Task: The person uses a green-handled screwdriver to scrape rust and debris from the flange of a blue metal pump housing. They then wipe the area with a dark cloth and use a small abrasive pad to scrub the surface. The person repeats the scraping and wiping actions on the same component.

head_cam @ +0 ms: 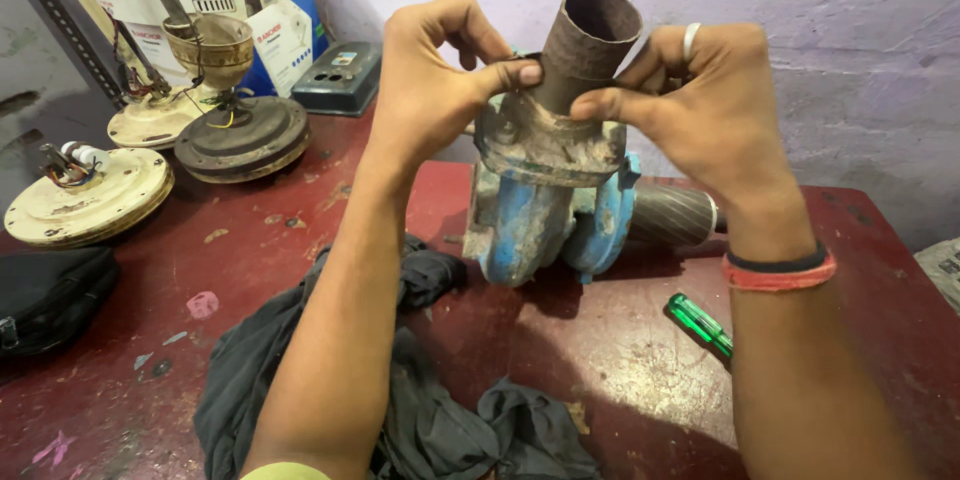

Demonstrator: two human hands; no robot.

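Note:
A worn blue pump body (545, 220) stands on a dark red table (620, 370), with a grey flange on top and a ribbed metal rotor (672, 215) sticking out to the right. A short rusty brown pipe (588, 45) rises from the flange, tilted slightly right. My left hand (435, 75) pinches the pipe's base from the left with thumb and forefinger. My right hand (705, 100), wearing a ring and a red and black wristband, pinches it from the right.
A dark grey cloth (430, 410) lies crumpled under my left forearm. A green-handled screwdriver (700, 323) lies right of the pump. Dismantled ceiling fan motors (240, 135) and a cream fan cover (85, 195) sit at the back left, with boxes, a grey switch box (340, 80) and a black bag (50, 295).

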